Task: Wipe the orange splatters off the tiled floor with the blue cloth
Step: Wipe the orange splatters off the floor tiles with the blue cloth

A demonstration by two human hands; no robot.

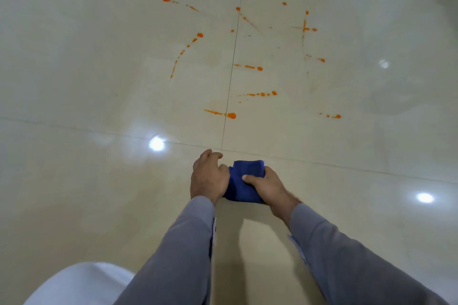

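One folded blue cloth point(245, 182) lies low on the tiled floor point(99, 82), just this side of a grout line, with the right hand point(264, 187) curled over its right edge, thumb pressed on top, and the left hand point(209, 176) touching its left side, fingers bent; whether the left grips it I cannot tell. Roughly a dozen orange splatters point(230, 115) streak the two tiles beyond, well apart from the cloth. Two grey sleeves point(188, 242) reach in from below.
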